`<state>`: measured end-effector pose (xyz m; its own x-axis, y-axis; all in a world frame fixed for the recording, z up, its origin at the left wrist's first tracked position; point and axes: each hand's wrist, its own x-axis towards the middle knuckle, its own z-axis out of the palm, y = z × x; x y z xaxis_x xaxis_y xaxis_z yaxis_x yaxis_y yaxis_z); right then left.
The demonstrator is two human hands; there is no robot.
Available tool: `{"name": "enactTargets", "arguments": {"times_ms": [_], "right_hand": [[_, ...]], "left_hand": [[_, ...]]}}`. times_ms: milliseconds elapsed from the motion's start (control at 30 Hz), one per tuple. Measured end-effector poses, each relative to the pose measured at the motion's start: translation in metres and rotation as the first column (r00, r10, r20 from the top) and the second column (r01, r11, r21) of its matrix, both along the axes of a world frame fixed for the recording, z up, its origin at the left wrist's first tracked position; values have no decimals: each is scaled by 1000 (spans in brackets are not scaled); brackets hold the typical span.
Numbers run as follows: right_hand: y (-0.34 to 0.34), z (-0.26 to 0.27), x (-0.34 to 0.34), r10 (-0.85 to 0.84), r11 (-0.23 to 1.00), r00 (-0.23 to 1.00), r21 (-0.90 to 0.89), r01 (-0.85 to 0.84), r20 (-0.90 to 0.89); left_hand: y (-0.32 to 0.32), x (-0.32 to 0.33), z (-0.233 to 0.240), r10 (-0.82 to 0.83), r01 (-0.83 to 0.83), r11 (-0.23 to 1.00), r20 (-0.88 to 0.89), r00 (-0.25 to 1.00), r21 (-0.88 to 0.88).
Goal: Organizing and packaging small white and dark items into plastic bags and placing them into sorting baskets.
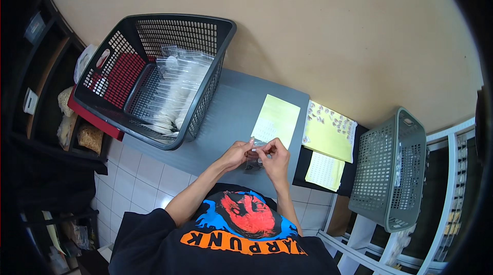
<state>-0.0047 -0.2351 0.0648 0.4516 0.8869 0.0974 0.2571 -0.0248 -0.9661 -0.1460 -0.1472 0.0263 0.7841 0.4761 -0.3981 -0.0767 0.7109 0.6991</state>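
Both of my hands meet over the front edge of the grey table (pixel 231 121). My left hand (pixel 237 155) pinches the top of a small clear plastic bag (pixel 252 164). My right hand (pixel 276 155) grips the other side of that bag's top, with a small white piece near its fingertips. Something dark shows in or behind the bag; I cannot tell what. Just beyond my fingers lies a yellow sticker sheet (pixel 283 115) with small printed labels on its lower part.
A dark plastic basket (pixel 185 142) at the left holds many filled clear bags (pixel 177 90). To the right, a yellow sheet with small stickers (pixel 331 136) overlaps more label sheets (pixel 323 171). A grey-green basket (pixel 371 171) stands at the far right. A wall (pixel 327 44) rises behind the table.
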Motion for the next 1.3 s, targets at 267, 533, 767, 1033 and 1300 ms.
{"name": "enactTargets", "arguments": {"times_ms": [267,533,767,1033,1300], "right_hand": [[6,9,-2,16,1000,982,1,-17,190],[2,7,7,51,999,999,7,-51,-6],[-2,18,8,180,981,981,-56,-184,-78],[-17,26,19,370,883,921,-260,-390,-125],[31,54,16,330,938,927,-46,-343,-177]], "left_hand": [[-6,1,0,48,-25,987,-143,989,158],[-8,-1,3,13,32,981,-226,974,192],[-7,-14,16,-14,84,947,-222,975,311],[-18,-49,69,-146,263,813,-254,956,520],[-24,-140,196,151,303,238,-343,927,923]]}}
